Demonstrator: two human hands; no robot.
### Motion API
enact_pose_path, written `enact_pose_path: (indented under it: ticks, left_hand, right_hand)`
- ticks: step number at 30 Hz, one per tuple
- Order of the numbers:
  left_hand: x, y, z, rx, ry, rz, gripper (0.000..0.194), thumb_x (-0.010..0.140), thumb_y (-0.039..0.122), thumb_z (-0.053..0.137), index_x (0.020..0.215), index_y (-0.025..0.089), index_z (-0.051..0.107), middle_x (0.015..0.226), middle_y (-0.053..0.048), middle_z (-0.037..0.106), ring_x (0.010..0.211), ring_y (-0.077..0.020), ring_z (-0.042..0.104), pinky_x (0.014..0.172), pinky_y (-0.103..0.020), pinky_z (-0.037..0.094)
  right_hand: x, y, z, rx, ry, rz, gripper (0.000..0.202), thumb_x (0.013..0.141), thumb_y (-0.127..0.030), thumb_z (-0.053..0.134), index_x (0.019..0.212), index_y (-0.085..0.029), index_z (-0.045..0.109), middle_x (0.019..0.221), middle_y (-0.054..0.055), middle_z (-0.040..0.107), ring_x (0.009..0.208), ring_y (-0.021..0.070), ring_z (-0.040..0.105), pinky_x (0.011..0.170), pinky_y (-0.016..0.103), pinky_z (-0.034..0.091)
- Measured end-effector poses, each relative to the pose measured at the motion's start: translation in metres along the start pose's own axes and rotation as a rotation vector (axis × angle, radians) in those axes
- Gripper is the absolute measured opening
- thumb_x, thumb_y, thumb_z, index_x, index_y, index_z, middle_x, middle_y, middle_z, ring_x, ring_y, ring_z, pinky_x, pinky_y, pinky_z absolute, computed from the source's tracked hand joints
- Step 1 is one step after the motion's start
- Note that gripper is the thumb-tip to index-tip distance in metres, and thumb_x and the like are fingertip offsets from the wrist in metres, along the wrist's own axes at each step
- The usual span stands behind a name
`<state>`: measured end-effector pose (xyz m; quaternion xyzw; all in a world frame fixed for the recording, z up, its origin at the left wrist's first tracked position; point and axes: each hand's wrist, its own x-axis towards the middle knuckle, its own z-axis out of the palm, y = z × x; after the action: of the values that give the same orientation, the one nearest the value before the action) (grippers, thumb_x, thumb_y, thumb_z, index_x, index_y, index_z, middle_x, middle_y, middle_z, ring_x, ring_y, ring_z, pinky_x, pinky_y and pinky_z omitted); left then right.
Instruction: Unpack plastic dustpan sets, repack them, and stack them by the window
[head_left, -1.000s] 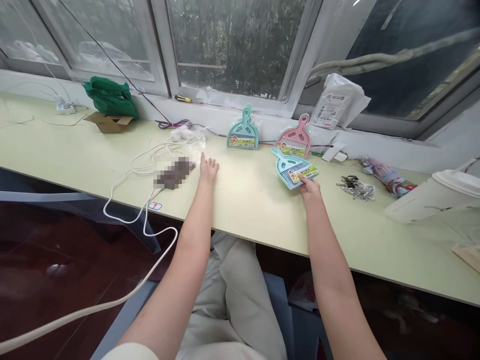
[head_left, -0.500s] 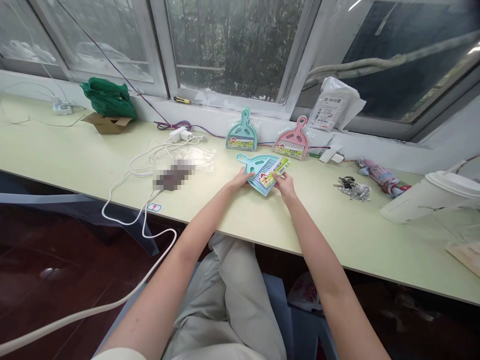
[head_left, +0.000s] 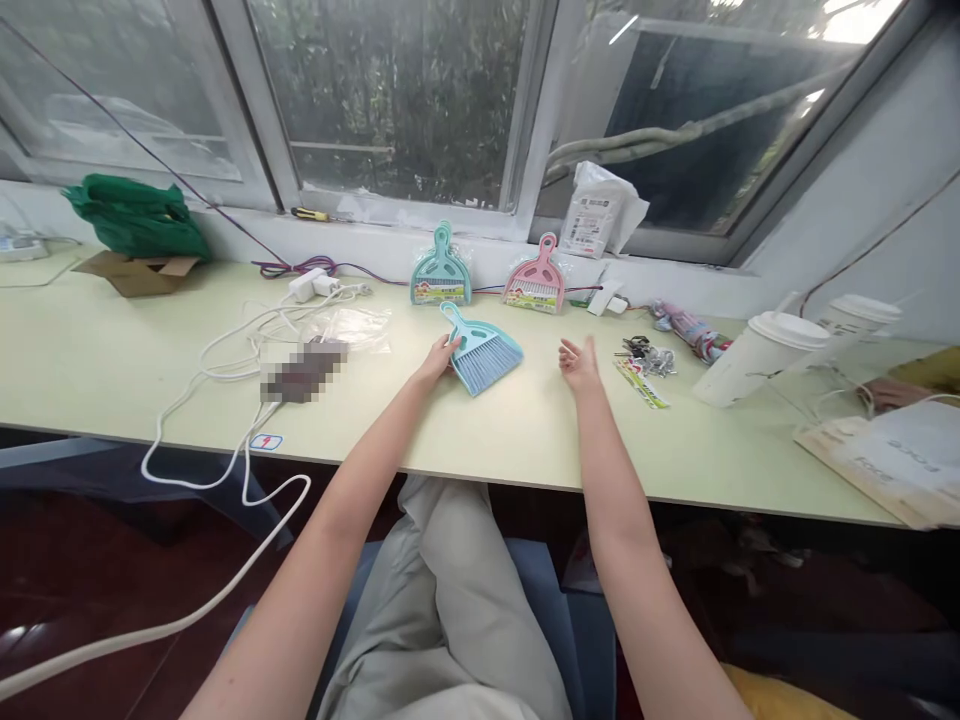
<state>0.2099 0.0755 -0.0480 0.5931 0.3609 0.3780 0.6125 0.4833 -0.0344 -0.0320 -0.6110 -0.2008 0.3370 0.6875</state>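
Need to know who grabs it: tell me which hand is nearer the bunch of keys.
Right. The right hand is open just left of the keys; the left hand is farther left, on the blue dustpan set.

— What is being carried by the pale green table (head_left: pixel 525 440)?

— A blue dustpan set (head_left: pixel 480 352) is being supported near the middle, with a teal set (head_left: pixel 441 275) and a pink set (head_left: pixel 535 284) being propped along the back edge. A white cable (head_left: pixel 225 360) is being spread at the left.

— And at the right?

— Keys (head_left: pixel 645 354), a label card (head_left: pixel 642 383) and two white cups (head_left: pixel 750 358) are being held there.
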Motion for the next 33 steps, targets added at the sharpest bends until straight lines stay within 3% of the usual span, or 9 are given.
enact_pose_path:
  ticks: [3,6,11,20,22,25,26,29,33]
  left_hand:
    - [-0.005,-0.001,0.009,0.059,-0.094,0.057,0.036,0.081,0.053,0.059,0.093,0.018,0.059,0.069,0.0,0.053,0.054,-0.0136,0.051,0.054,-0.027,0.044]
    - [-0.004,-0.005,0.018,0.112,-0.136,0.166,0.041,0.081,0.057,0.056,0.087,0.016,0.06,0.069,-0.001,0.054,0.06,-0.0146,0.053,0.061,-0.028,0.044]
    - [0.005,-0.012,0.021,0.147,-0.055,0.314,0.045,0.082,0.057,0.05,0.085,0.014,0.062,0.089,-0.006,0.065,0.088,-0.0185,0.055,0.084,-0.03,0.042]
    - [0.007,0.003,0.015,0.236,-0.157,0.381,0.042,0.087,0.052,0.044,0.087,0.014,0.062,0.087,-0.004,0.063,0.084,-0.0172,0.054,0.079,-0.027,0.042]
    - [0.009,0.003,0.011,0.378,-0.078,0.335,0.037,0.089,0.045,0.042,0.089,0.015,0.062,0.088,-0.005,0.064,0.085,-0.0179,0.054,0.078,-0.028,0.042]
    - [0.013,0.001,-0.001,0.636,0.142,0.244,0.028,0.091,0.033,0.04,0.096,0.017,0.062,0.093,-0.005,0.066,0.089,-0.0192,0.055,0.078,-0.028,0.041]
    - [0.015,0.001,-0.007,0.708,0.196,0.218,0.028,0.091,0.031,0.039,0.098,0.018,0.063,0.095,-0.006,0.067,0.09,-0.0199,0.056,0.078,-0.029,0.04]
    - [0.018,0.001,-0.024,0.84,0.229,0.117,0.03,0.09,0.033,0.042,0.101,0.02,0.067,0.103,-0.008,0.068,0.095,-0.0233,0.059,0.077,-0.03,0.041]
    - [0.021,0.0,-0.038,0.816,0.31,0.138,0.036,0.089,0.035,0.043,0.107,0.02,0.07,0.121,-0.011,0.063,0.111,-0.026,0.056,0.086,-0.032,0.042]
  right_hand:
    - [-0.03,0.007,0.046,-0.43,0.097,-0.406,0.032,0.092,-0.045,0.045,0.088,-0.02,0.064,0.068,0.001,0.063,0.054,0.0115,0.055,0.056,0.024,0.044]
    - [-0.064,0.02,0.085,-0.926,-0.056,-0.772,0.025,0.09,-0.039,0.051,0.098,-0.02,0.065,0.1,0.009,0.067,0.094,0.0206,0.059,0.08,0.03,0.044]
    - [-0.089,0.03,0.105,-1.342,0.07,-0.796,0.031,0.095,-0.035,0.041,0.102,-0.014,0.063,0.105,0.014,0.065,0.103,0.0257,0.054,0.087,0.038,0.038]
    - [-0.078,0.015,0.102,-1.076,0.12,-0.648,0.039,0.095,-0.033,0.034,0.081,-0.019,0.067,0.09,0.005,0.066,0.083,0.0163,0.056,0.067,0.024,0.034]
    - [-0.072,0.006,0.092,-0.958,0.18,-0.602,0.046,0.098,-0.035,0.025,0.086,-0.018,0.066,0.087,0.004,0.066,0.079,0.0157,0.056,0.063,0.023,0.032]
    - [-0.056,-0.012,0.061,-0.861,0.422,-0.592,0.056,0.1,-0.037,0.012,0.101,-0.018,0.064,0.097,0.007,0.067,0.082,0.0163,0.058,0.064,0.023,0.032]
    - [-0.049,-0.017,0.048,-0.887,0.475,-0.609,0.055,0.1,-0.036,0.013,0.102,-0.018,0.064,0.101,0.007,0.067,0.086,0.0169,0.058,0.065,0.024,0.032]
    - [-0.032,-0.02,0.014,-1.111,0.382,-0.561,0.047,0.098,-0.035,0.025,0.094,-0.017,0.069,0.099,0.009,0.067,0.084,0.0183,0.06,0.067,0.026,0.033]
    - [-0.025,-0.004,0.005,-1.403,0.272,-0.483,0.041,0.095,-0.027,0.032,0.097,-0.014,0.071,0.103,0.016,0.067,0.094,0.0237,0.059,0.077,0.032,0.034]
